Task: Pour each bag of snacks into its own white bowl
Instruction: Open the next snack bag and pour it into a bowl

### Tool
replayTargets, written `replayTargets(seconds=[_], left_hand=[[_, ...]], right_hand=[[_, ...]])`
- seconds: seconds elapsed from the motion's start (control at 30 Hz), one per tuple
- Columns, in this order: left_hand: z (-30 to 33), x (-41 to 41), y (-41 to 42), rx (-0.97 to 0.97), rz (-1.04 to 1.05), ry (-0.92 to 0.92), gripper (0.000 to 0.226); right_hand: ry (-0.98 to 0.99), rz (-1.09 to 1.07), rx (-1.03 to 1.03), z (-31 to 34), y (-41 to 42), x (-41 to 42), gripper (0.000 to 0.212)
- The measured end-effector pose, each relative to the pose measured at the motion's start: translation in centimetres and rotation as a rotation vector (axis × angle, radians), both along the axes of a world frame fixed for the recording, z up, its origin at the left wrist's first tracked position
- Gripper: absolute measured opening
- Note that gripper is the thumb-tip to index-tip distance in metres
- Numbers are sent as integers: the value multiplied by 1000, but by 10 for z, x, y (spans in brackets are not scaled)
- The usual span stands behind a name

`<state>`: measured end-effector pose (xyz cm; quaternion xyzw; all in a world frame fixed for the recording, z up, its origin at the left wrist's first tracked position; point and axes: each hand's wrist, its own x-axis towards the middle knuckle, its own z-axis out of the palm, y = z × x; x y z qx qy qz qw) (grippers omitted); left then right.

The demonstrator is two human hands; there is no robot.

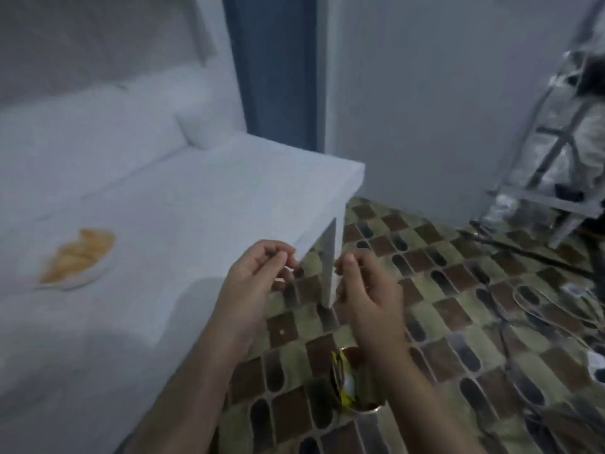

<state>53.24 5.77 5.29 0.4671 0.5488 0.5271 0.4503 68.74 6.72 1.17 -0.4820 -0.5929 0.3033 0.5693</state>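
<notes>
Forearms: two bare forearms come in from the bottom edge and rise toward the middle, over the edge of the white surface and the tiled floor.
Bin: a round metal-rimmed container point(355, 381) stands on the floor between and below the forearms; something yellow and crumpled, perhaps a wrapper point(343, 385), shows inside it, too blurred to name for certain.
Left hand point(258, 273): raised just off the corner of the white surface, fingers curled, thumb and fingertips drawn together. Something small and pale may sit at the tips; I cannot tell whether it is pinching anything.
Right hand point(363, 286): just beside the left, apart from it, fingers curled inward with thumb near the forefinger. I cannot tell whether it is holding anything.
Shiny panel point(322, 267): a mirror-like upright face at the corner of the white surface, between the two hands, reflecting the floor tiles.
White surface point(203, 198): a broad, white, cloth-covered top, possibly a bed or a tabletop; a white pillow-like shape point(199, 126) lies at its far end.
White bowl point(77, 260): rests on the white surface, well apart to the left of the hands, filled with golden-orange snacks point(80, 253).
Floor point(458, 290): brown, green and dark patterned tiles.
Ladder point(556, 136): a metal frame leaning at the far right against the grey wall.
</notes>
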Motion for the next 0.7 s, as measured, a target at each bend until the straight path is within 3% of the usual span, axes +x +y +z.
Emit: replayTargets(seconds=[0.13, 0.37, 0.53, 0.7], left_hand=[[52, -65, -41, 99, 187, 29, 20], [86, -186, -91, 172, 489, 131, 20], [84, -295, -112, 115, 685, 295, 20], [74, -407, -114, 3, 856, 344, 13]], right_hand=[[33, 185, 85, 59, -2, -68, 23], [76, 550, 116, 99, -20, -205, 25], [88, 714, 48, 106, -28, -310, 23], [17, 800, 56, 109, -28, -396, 21]])
